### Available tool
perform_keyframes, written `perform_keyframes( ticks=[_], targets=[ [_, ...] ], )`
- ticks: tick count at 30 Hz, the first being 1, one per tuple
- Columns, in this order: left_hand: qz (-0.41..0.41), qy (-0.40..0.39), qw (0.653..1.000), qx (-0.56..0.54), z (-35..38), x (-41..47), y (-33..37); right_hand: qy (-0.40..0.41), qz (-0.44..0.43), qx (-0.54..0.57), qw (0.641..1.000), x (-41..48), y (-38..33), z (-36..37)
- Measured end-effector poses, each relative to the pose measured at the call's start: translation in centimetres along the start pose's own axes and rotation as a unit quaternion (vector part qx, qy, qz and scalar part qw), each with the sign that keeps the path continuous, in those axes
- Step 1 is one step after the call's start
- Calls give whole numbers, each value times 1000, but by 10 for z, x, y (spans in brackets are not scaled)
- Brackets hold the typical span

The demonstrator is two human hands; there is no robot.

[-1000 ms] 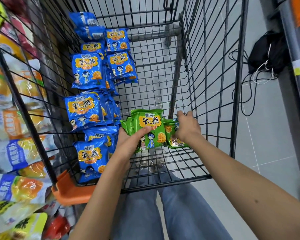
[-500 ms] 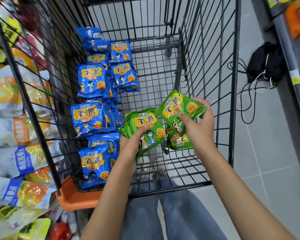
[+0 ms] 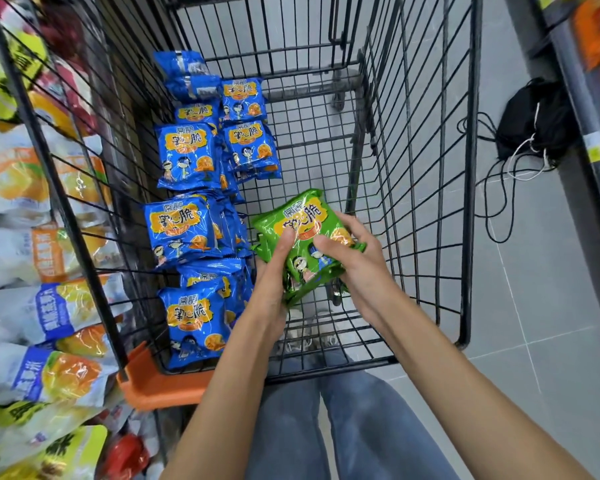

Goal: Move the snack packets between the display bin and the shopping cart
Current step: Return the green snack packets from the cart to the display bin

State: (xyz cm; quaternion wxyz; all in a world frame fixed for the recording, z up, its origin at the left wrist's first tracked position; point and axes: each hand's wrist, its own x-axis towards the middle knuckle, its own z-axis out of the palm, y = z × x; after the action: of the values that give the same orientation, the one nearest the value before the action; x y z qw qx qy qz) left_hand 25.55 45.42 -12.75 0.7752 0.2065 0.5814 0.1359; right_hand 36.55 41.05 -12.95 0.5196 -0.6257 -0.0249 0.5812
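Low inside the cart (image 3: pixel 466 202), beside the blue packets (image 3: pixel 184 157), left grip (image 3: pixel 272 275) and right grip (image 3: pixel 359 268) clamp the green packets (image 3: pixel 302 221) from both sides, probably to keep the slippery stack together.

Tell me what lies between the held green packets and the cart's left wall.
Piles of blue snack packets fill that stretch, from the left wall to the green packets, as the head view shows.

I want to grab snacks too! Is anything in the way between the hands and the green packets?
Nothing visible. The left hand and right hand hold the green packets between them, low inside the cart.
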Motion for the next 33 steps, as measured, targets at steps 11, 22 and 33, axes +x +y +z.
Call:
perform_keyframes(
  ticks=[11,22,33],
  targets=[
    [-10,8,999,43,-21,9,-3,-34,58,-53,996,7,-6,-22],
    [-74,35,994,66,-36,21,-11,159,139,-613,761,93,58,-50],
    [-72,15,996,41,-35,5,-4,185,107,-505,836,70,33,-45]
  ],
)
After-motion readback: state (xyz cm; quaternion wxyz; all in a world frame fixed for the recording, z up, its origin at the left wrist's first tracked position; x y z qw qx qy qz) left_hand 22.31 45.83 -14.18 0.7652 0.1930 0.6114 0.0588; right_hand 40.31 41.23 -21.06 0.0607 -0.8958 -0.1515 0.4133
